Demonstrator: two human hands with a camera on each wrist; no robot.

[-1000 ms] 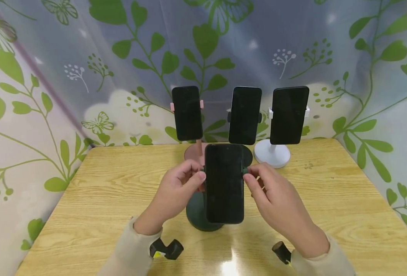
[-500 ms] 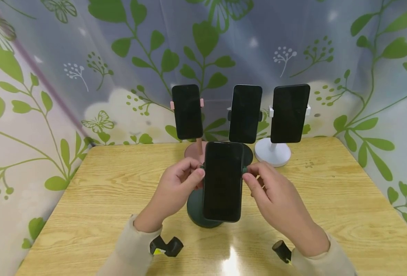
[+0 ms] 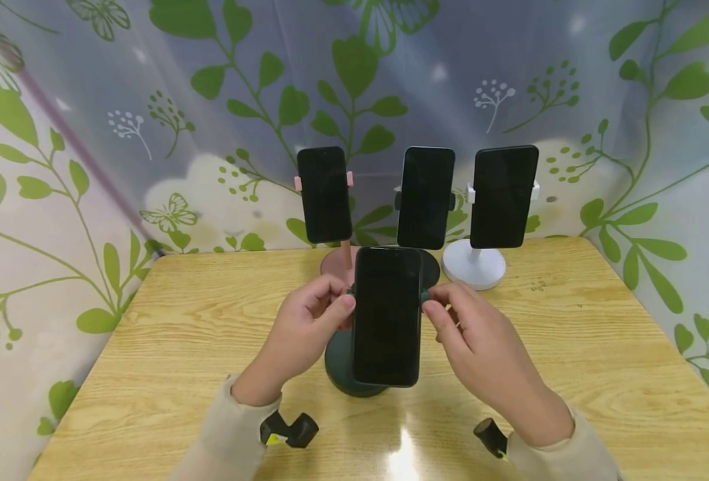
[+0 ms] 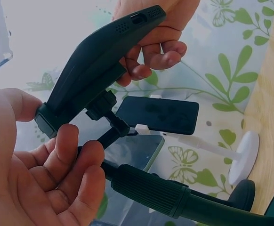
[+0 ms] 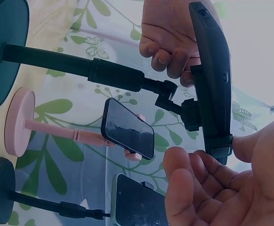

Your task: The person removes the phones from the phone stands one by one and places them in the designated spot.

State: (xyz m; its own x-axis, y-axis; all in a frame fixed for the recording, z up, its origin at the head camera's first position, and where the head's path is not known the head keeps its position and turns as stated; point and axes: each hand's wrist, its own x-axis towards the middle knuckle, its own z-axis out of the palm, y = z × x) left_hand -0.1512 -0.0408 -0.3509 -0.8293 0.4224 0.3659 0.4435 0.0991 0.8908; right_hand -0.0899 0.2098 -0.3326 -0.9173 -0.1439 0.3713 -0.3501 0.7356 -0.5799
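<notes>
A black phone point(image 3: 387, 317) sits upright in the clamp of a dark green phone stand point(image 3: 341, 364), its dark screen facing me. My left hand point(image 3: 306, 331) pinches the clamp's left end point(image 4: 46, 120) between thumb and fingers. On the other side my right hand point(image 3: 483, 341) pinches the clamp's right end point(image 5: 220, 147) in the same way. Both wrist views show the green clamp behind the phone, joined by a small swivel joint point(image 5: 167, 96) to the ribbed pole point(image 4: 149, 188). The phone hides most of the pole in the head view.
Behind stand a pink phone stand point(image 3: 334, 262), a black stand point(image 3: 431, 267) and a white stand point(image 3: 473, 265), each bearing an upright phone. They are on a wooden table point(image 3: 210, 334), with a leaf-patterned curtain point(image 3: 258, 167) at its back edge.
The phone in the green stand has turned slightly, its lower end shifting left. Both hands keep their hold on the clamp ends. The phones at the back stay where they were.
</notes>
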